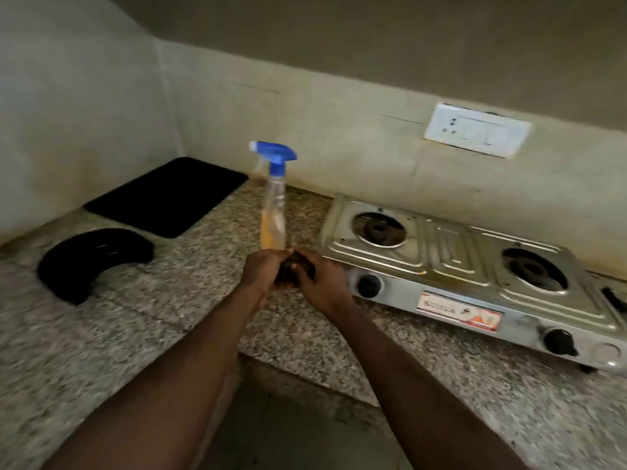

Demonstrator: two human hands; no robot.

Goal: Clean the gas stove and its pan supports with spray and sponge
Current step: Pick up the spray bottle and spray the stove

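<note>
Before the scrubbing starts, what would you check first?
1. Upright bottle nearby: ok, it stands on the counter left of the stove.
2. Liquid in it: ok, orange fluid fills the lower part.
3. Sponge ready: cannot tell; the left hand and right hand both grip a dark thing, too hidden to name.
4. Top bare: ok, nothing sits over the two burners in view.
5. Flames out: ok, none seen.
6. Both knobs off: cannot tell.
</note>
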